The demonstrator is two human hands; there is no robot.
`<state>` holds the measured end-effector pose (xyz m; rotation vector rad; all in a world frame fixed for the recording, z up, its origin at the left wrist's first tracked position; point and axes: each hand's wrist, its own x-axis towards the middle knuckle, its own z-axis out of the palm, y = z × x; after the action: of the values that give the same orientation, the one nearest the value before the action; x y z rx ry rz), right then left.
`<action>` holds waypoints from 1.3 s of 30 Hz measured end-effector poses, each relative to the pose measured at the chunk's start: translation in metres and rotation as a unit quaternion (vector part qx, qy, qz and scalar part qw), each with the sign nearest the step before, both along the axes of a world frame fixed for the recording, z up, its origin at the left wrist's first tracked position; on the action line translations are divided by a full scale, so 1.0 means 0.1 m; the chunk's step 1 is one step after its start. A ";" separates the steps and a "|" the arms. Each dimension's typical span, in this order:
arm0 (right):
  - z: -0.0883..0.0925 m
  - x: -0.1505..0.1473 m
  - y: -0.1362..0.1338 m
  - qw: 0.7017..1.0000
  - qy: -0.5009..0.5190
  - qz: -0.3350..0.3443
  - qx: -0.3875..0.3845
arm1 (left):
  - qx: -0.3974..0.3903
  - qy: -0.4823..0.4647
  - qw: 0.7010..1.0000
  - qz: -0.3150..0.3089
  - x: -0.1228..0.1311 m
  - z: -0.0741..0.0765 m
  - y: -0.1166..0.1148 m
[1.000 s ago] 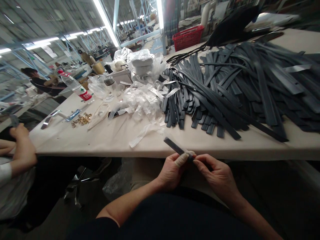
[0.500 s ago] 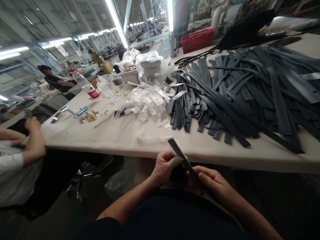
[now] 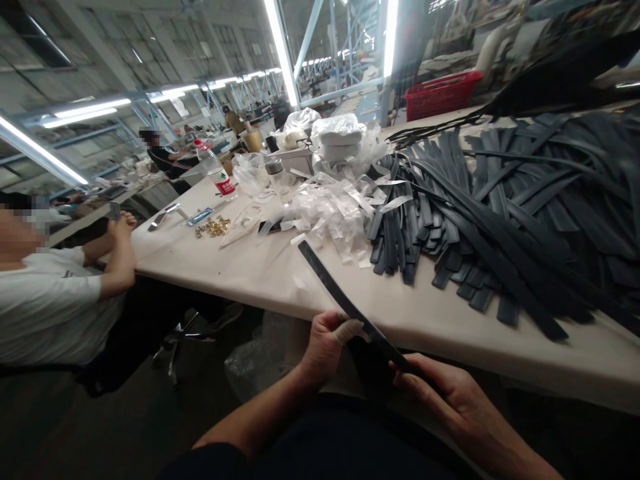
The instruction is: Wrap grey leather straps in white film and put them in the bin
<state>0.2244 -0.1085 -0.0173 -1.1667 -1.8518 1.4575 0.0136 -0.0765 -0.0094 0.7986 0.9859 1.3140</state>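
Note:
A dark strap with a pale tip at its far end slants up from my hands over the table's front edge. My left hand pinches it near the middle, thumb on top; the thumb has a pale wrap. Lower down and to the right, my right hand is closed around the same strap, whose near end is hidden there. Beyond the strap lies a heap of crumpled clear film strips. A large pile of similar dark straps covers the right of the table.
On the pale table are brass-coloured fittings, a blue packet, a bottle with a red label, a jar and plastic bags. A red basket stands behind. A seated co-worker is at the left.
More of the strap now sticks out past my left hand, reaching farther over the table. My right hand has moved slightly right and down. The camera view has turned left.

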 end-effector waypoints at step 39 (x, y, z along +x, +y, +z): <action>0.13 -0.48 0.37 0.987 0.005 0.067 0.146 | 0.500 0.368 0.721 0.309 -1.18 0.67 0.16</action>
<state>0.1768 -0.0717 -0.0043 -0.9069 -2.0865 1.2049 -0.1049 -0.0610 0.0577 2.0742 1.1660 2.2479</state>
